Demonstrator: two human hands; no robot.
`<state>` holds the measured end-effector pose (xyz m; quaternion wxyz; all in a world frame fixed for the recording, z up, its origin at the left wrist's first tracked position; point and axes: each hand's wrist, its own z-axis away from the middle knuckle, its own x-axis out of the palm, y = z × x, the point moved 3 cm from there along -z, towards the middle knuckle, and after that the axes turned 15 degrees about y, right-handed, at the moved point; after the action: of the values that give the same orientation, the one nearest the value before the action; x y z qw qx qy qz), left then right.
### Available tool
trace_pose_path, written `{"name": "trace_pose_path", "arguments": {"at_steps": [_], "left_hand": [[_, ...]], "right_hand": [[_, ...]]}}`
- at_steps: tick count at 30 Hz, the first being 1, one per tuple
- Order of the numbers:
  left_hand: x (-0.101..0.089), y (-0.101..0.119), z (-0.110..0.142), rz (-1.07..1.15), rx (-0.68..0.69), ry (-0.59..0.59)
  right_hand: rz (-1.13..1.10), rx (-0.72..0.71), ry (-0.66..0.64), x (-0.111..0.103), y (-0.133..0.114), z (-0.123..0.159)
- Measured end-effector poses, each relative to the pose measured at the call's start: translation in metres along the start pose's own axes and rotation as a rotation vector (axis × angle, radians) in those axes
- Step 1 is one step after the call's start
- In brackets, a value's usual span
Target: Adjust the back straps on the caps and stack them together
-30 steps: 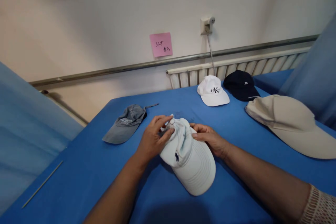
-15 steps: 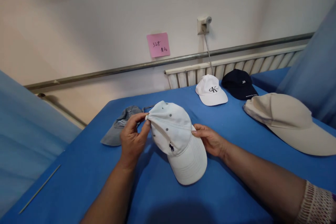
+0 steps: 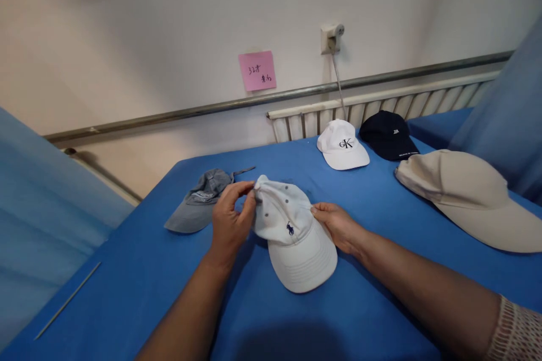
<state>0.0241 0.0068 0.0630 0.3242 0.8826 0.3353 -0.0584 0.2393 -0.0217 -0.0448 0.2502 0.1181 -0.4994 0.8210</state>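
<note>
A white baseball cap [image 3: 292, 225] with a small dark blue horse-and-rider emblem is held between both hands over the blue table cover, its brim toward me. My left hand [image 3: 232, 214] pinches the crown's upper left side between thumb and fingers. On the other side, my right hand [image 3: 339, 228] grips the cap near where brim and crown meet, thumb on top. Behind my left hand lies a grey cap [image 3: 199, 203] with a loose strap at its back, partly hidden by that hand.
At the back right sit a white cap with black letters [image 3: 342, 146] and a navy cap [image 3: 388, 135]. A large beige cap [image 3: 470, 197] lies at right. A thin stick [image 3: 68, 300] rests at left. Behind the blue cover [image 3: 139, 282] stand a radiator [image 3: 311, 124] and a metal pipe [image 3: 203, 108].
My left hand has moved right with the crown's upper left side, and the white cap has turned a little. More of the grey cap and its strap shows. My right hand keeps its grip.
</note>
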Motion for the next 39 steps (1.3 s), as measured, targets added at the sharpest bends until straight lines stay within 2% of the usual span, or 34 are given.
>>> {"name": "trace_pose_path", "arguments": {"at_steps": [3,6,9,13,15,17,19,21,23,25,27,29,34,36,39], "left_hand": [[0.007,-0.026,0.005,0.094,-0.225,0.006],[0.013,-0.048,0.008,0.081,-0.377,-0.059],[0.020,-0.056,0.014,0.051,-0.439,-0.157],[0.034,-0.055,0.025,0.098,-0.451,-0.268],[0.037,-0.056,0.026,0.143,-0.491,-0.205],[0.037,-0.059,0.026,0.218,-0.576,-0.079],[0.035,-0.063,0.025,0.289,-0.674,-0.002],[0.035,-0.067,0.027,0.319,-0.747,-0.010],[0.037,-0.069,0.030,0.314,-0.782,-0.025],[0.039,-0.068,0.034,0.312,-0.783,-0.023],[0.043,-0.065,0.038,0.324,-0.777,-0.015],[0.047,-0.061,0.041,0.343,-0.772,-0.015],[0.052,-0.056,0.043,0.333,-0.733,-0.034],[0.049,-0.059,0.040,0.300,-0.706,-0.005],[0.042,-0.067,0.034,0.228,-0.649,0.050]], "right_hand": [[0.019,-0.051,0.106,-0.004,-0.001,-0.005],[0.041,-0.110,0.197,-0.009,-0.004,-0.010],[0.071,-0.130,0.244,-0.012,-0.007,-0.013],[0.082,-0.141,0.266,-0.013,-0.011,-0.009],[0.052,-0.154,0.281,-0.011,-0.009,-0.002],[0.056,-0.137,0.247,-0.005,-0.003,0.008],[0.150,-0.082,0.120,0.004,0.008,0.018],[0.331,-0.049,0.012,0.010,0.019,0.023],[0.500,-0.156,0.082,0.007,0.020,0.019],[0.591,-0.405,0.265,-0.002,0.010,0.009],[0.616,-0.659,0.365,-0.009,-0.003,-0.001],[0.632,-0.806,0.333,-0.011,-0.012,-0.011],[0.833,-0.923,0.188,-0.004,-0.022,-0.021],[0.880,-1.030,0.191,-0.004,-0.030,-0.013],[0.929,-1.205,0.283,-0.011,-0.046,0.001]]}}
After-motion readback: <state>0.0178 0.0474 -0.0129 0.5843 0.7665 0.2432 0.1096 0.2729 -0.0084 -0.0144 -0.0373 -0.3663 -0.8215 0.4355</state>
